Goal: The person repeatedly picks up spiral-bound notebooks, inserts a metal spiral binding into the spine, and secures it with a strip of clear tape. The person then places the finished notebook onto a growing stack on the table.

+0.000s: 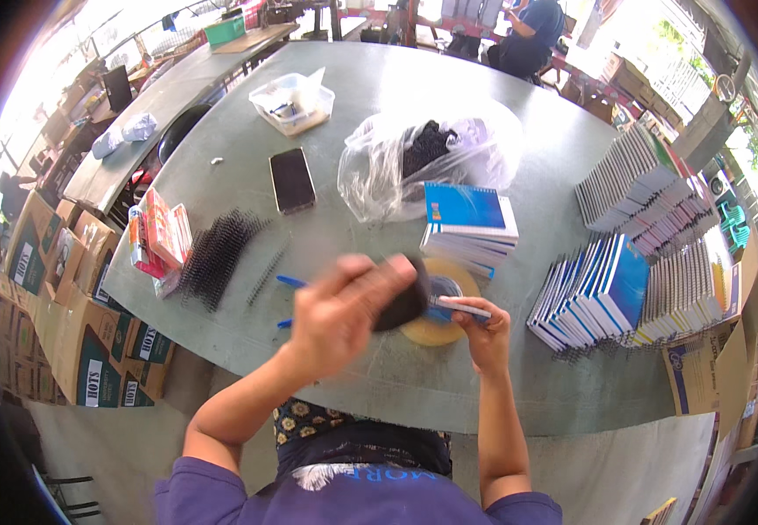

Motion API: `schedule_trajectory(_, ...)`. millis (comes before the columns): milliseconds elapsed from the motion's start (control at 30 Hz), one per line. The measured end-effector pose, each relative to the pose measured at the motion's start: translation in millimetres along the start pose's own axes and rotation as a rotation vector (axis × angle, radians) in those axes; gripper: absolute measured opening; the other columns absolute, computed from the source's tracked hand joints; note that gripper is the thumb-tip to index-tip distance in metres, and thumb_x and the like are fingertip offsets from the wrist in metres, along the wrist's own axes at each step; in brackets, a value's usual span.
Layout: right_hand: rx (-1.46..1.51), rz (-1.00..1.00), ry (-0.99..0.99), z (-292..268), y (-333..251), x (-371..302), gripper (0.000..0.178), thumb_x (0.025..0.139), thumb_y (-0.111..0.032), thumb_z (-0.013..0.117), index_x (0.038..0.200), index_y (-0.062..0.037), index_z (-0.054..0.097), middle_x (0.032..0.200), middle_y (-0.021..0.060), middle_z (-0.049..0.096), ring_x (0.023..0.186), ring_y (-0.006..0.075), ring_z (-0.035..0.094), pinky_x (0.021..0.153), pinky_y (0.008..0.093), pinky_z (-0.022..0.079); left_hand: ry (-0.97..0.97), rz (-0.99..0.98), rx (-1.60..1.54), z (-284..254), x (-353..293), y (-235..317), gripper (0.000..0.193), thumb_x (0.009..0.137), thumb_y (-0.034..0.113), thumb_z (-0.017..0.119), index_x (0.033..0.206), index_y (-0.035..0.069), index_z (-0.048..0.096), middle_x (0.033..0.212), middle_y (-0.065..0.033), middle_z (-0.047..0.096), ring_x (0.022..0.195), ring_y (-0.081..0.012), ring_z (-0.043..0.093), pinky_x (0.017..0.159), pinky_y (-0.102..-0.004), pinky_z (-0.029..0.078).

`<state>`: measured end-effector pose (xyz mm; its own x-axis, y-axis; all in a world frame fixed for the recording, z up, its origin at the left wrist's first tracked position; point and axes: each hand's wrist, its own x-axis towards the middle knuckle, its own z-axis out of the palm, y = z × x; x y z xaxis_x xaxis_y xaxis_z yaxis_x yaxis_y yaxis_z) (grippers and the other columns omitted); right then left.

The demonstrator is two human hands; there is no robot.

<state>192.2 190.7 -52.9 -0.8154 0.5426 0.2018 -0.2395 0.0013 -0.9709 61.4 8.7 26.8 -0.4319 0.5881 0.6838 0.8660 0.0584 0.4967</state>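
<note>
1. Left hand [344, 306] is blurry, seems to grip a dark rounded thing [403, 302].
2. Right hand [487, 334] pinches what's probably a notebook [468, 308], mid-frame by the tape roll [431, 334].
3. Loose pinch = dropped notebook, imo; a wide left swing might snag those blue handles [289, 281].
4. Table [405, 381] edge runs lower centre; there's room right of the right hand.

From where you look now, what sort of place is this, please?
Probably a notebook-binding workshop: spiral-bound notebooks are stacked on the table, black binding wires lie toward its left, and cardboard boxes stand beside it.
</note>
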Motion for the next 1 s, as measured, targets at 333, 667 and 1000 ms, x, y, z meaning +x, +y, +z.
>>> schedule_trajectory(333, 0.032, 0.066, 0.019, -5, 16, -5, 0.022, 0.081, 0.0, 0.068, 0.102, 0.0011, 0.065, 0.095, 0.0052, 0.067, 0.087, 0.0106, 0.06, 0.08, 0.0234, 0.049, -0.154, -0.006, -0.061, 22, -3, -5, 0.047, 0.073, -0.008, 0.058, 0.115, 0.013, 0.065, 0.095, -0.0103, 0.062, 0.069, -0.0209, 0.064, 0.064, -0.0315, 0.055)
schedule_trajectory(667, -0.041, -0.089, -0.059, -7, 11, -2, 0.021, 0.087, 0.002, 0.059, 0.108, 0.0008, 0.063, 0.107, 0.0081, 0.065, 0.099, 0.0127, 0.059, 0.087, 0.0248, 0.046, -0.084, 0.153, -0.011, 10, 22, 13, 0.041, 0.077, -0.001, 0.064, 0.117, 0.01, 0.061, 0.088, -0.0121, 0.058, 0.069, -0.0253, 0.06, 0.061, -0.0333, 0.051)
schedule_trajectory(1000, 0.061, -0.043, -0.007, -1, 6, 2, 0.018, 0.084, 0.001, 0.063, 0.102, 0.0007, 0.064, 0.105, 0.0096, 0.066, 0.096, 0.0137, 0.06, 0.084, 0.0259, 0.048, -0.118, 0.211, 0.178, 36, -15, 6, 0.022, 0.076, 0.016, 0.069, 0.093, 0.009, 0.057, 0.093, -0.0068, 0.059, 0.093, -0.025, 0.055, 0.081, -0.0363, 0.042)
